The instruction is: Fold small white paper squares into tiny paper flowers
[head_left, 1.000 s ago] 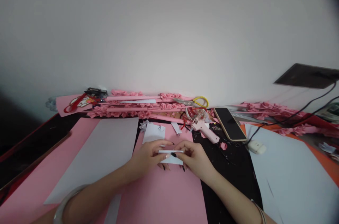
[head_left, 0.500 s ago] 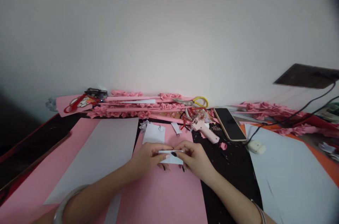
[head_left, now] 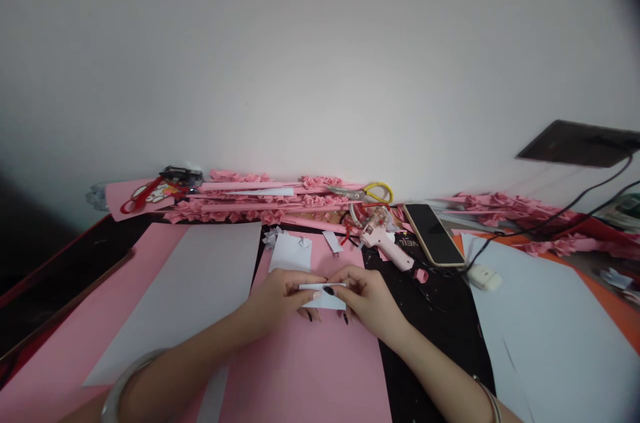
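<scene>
1. Here we are on the head view: the left hand (head_left: 275, 300) and right hand (head_left: 370, 300) meet over the pink sheet (head_left: 310, 370), and between them I have the slip (head_left: 327, 302), white and small.
2. Left grip: thumb on the near face, index finger along the far edge, pinching the slip's left end. Right grip: the same pinch, its dark-nailed thumb close to the middle. Other fingertips show below the paper, so I read it as held from underneath too.
3. Done, as far as I can judge: the upper edge looks turned over in a narrow fold, with both thumbs bearing on it. The lower part looks flat.
4. Left: that lower part seems unfolded, and neither hand has let go. How sharp the crease is, or how many folds remain, I can't tell; the thumbs hide too much.
5. Just beyond the hands lies the white card (head_left: 290, 253), a small curl (head_left: 304, 242) resting on it. No hand there.
6. Across the counter (head_left: 430, 336), the glue gun (head_left: 393, 251) lies on its side, apart from both hands, near the phone (head_left: 434, 234).
7. At the back, finished-looking work: pink stems (head_left: 245, 208) with paper blooms lie along the wall (head_left: 320, 63), yellow scissors (head_left: 380, 192) beside them.
</scene>
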Demonstrator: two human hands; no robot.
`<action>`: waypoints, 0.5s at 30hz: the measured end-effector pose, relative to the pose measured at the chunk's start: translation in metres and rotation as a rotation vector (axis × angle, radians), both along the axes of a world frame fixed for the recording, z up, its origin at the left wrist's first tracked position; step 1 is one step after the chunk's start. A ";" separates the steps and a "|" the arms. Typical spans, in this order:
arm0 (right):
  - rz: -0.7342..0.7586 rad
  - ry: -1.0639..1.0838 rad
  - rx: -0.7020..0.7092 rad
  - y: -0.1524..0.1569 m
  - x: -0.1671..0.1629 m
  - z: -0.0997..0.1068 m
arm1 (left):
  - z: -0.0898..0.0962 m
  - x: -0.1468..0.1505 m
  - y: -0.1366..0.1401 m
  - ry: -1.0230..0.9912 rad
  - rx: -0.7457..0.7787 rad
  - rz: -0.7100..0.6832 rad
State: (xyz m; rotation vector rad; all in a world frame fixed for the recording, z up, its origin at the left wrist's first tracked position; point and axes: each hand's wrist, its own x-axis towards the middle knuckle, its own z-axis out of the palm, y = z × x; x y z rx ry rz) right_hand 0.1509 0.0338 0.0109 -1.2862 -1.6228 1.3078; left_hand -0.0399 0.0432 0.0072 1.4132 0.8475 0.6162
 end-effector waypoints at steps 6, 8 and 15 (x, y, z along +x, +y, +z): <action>0.005 0.013 -0.002 0.000 0.001 -0.002 | -0.001 0.000 0.001 0.002 -0.006 -0.001; 0.008 0.017 -0.004 0.000 0.001 -0.003 | -0.001 0.000 0.001 0.004 -0.004 -0.002; 0.011 0.010 0.000 0.001 0.001 -0.003 | -0.001 0.000 0.001 -0.023 -0.036 -0.002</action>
